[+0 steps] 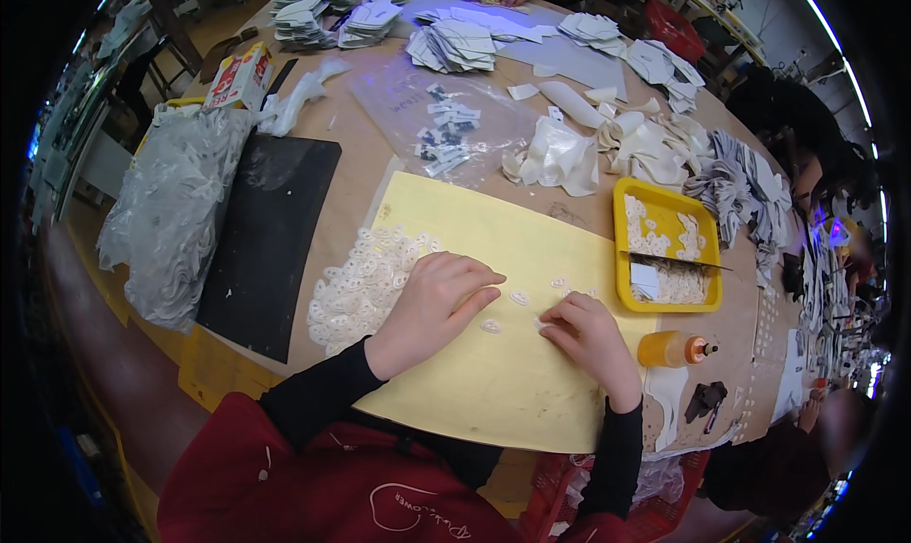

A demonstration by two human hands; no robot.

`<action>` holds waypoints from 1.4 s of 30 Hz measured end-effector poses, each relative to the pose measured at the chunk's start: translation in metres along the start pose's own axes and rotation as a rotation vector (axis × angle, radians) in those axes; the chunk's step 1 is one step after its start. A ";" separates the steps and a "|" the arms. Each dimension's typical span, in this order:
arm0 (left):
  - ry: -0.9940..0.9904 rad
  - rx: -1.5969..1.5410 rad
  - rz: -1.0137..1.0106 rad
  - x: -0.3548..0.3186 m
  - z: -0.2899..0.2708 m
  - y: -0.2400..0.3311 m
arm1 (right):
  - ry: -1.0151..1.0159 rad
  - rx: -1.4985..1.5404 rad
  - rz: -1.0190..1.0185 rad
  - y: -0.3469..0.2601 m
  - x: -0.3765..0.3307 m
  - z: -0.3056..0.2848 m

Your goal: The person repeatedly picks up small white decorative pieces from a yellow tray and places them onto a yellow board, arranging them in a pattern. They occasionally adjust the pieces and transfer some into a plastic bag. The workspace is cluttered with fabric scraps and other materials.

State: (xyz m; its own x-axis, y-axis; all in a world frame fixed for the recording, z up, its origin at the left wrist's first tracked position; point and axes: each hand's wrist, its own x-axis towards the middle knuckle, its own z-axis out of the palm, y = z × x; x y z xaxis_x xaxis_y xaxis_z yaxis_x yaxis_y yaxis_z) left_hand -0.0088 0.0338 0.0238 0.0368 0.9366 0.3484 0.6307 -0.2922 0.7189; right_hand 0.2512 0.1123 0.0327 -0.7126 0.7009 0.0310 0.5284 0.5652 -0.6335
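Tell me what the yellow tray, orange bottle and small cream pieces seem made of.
Yellow tray: probably moulded plastic, its rounded rim smooth and slightly glossy.
Orange bottle: likely smooth plastic, since its body looks translucent; possibly glass.
Small cream pieces: perhaps fabric or leather, looking matte; too small to tell.

Pieces (pixel 491 326): small, flat, off-white, roughly oval, with faint darker markings. Two lie flat and apart on the yellow sheet (pixel 455 391), between the hands. Another piece (pixel 559 282) lies just beyond the right hand (pixel 588 339), whose fingers pinch one more, mostly covered. Pile (pixel 356 291): many similar pieces, overlapping at mixed angles, heaped across the sheet's left edge, beside the left hand (pixel 436 301).
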 end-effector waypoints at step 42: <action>0.004 -0.032 0.037 0.002 0.000 0.001 | 0.236 -0.212 -0.189 -0.012 0.012 0.029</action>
State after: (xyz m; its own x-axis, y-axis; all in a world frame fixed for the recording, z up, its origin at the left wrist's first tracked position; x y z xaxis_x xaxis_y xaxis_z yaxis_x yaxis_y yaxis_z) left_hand -0.0076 0.0351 0.0253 0.0564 0.9243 0.3775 0.6038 -0.3327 0.7244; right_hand 0.2230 0.1012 0.0179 -0.6939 0.6423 0.3254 0.4989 0.7548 -0.4259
